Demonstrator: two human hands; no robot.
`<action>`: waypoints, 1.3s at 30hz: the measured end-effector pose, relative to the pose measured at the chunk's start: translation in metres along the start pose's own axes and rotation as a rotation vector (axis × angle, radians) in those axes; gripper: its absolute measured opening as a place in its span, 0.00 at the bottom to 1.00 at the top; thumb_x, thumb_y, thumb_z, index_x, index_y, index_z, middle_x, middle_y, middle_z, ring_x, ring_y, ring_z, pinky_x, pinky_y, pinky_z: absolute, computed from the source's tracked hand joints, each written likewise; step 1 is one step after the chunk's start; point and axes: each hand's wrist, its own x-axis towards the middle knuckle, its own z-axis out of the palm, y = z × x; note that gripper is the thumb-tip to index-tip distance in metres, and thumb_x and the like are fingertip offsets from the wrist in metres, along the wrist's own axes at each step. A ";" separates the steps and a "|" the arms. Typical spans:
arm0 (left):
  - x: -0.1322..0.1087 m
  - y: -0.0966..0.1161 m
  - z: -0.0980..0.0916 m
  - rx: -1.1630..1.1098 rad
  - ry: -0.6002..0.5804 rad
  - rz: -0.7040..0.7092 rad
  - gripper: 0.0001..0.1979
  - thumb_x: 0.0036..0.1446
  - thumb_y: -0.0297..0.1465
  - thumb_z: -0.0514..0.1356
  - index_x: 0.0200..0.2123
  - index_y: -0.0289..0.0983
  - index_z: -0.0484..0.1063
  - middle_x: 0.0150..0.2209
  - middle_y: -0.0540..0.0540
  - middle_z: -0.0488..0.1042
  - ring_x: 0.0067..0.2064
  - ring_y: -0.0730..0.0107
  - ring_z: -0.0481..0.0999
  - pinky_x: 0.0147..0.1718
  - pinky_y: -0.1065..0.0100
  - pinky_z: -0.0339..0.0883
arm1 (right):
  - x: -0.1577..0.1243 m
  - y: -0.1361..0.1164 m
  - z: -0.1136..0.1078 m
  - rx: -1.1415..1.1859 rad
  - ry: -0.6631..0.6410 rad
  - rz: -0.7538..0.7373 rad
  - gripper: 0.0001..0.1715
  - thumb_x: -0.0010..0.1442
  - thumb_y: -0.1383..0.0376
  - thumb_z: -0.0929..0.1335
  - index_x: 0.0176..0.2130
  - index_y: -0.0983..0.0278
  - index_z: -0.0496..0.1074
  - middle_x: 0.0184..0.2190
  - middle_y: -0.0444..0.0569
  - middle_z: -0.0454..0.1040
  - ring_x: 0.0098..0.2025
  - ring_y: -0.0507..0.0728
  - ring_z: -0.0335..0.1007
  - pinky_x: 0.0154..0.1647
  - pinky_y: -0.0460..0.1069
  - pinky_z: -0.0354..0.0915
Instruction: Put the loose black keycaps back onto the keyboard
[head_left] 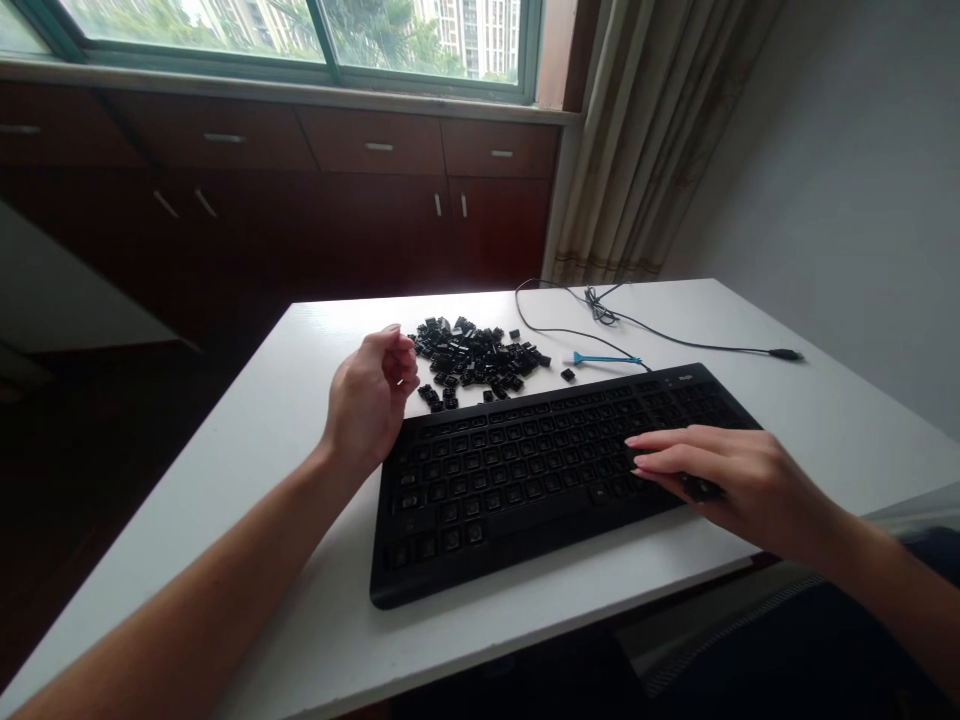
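A black keyboard lies at a slant across the white table, most of its key positions bare of caps. Just beyond its upper left edge is a loose heap of black keycaps. My left hand is raised beside the heap's left side, its fingers curled in with thumb and forefinger together. Whatever it may hold is too small or hidden to make out. Over the right half of the keyboard rests my right hand, palm down with the fingers stretched out, their tips at the keys. Its thumb is mostly hidden.
A blue-handled brush and a single keycap lie behind the keyboard. The keyboard's black cable loops over the back of the white table to a plug at the right. Reddish cabinets stand beyond.
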 end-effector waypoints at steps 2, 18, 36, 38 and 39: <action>0.001 0.000 -0.001 0.009 0.003 -0.001 0.11 0.57 0.36 0.64 0.26 0.37 0.72 0.26 0.51 0.66 0.27 0.76 0.64 0.24 0.74 0.62 | 0.005 0.001 0.007 0.046 -0.003 -0.001 0.15 0.64 0.73 0.70 0.49 0.59 0.75 0.52 0.47 0.79 0.51 0.55 0.79 0.50 0.49 0.75; 0.000 0.000 0.001 -0.011 0.025 -0.026 0.11 0.57 0.36 0.64 0.25 0.37 0.72 0.26 0.51 0.64 0.26 0.76 0.61 0.23 0.76 0.63 | 0.011 0.005 0.005 0.178 -0.049 0.118 0.22 0.66 0.69 0.70 0.58 0.57 0.71 0.49 0.44 0.80 0.49 0.51 0.78 0.51 0.45 0.74; 0.000 0.000 0.001 -0.008 0.021 -0.027 0.11 0.56 0.35 0.64 0.25 0.37 0.71 0.25 0.52 0.66 0.25 0.78 0.62 0.24 0.75 0.62 | 0.013 0.008 0.006 0.274 -0.053 0.064 0.14 0.64 0.71 0.70 0.49 0.59 0.77 0.48 0.47 0.80 0.47 0.54 0.80 0.50 0.48 0.76; 0.000 0.001 0.001 0.011 0.012 -0.018 0.11 0.57 0.35 0.64 0.25 0.38 0.71 0.25 0.52 0.66 0.25 0.77 0.63 0.24 0.74 0.62 | 0.014 0.008 0.006 0.274 -0.041 0.066 0.15 0.64 0.71 0.70 0.50 0.59 0.77 0.47 0.48 0.80 0.47 0.55 0.80 0.50 0.49 0.77; 0.000 0.001 0.001 0.022 0.008 -0.014 0.11 0.57 0.36 0.64 0.25 0.38 0.70 0.25 0.52 0.66 0.25 0.77 0.63 0.24 0.74 0.62 | 0.014 0.008 0.007 0.275 -0.037 0.069 0.15 0.64 0.70 0.70 0.50 0.59 0.77 0.47 0.48 0.81 0.47 0.55 0.80 0.49 0.49 0.77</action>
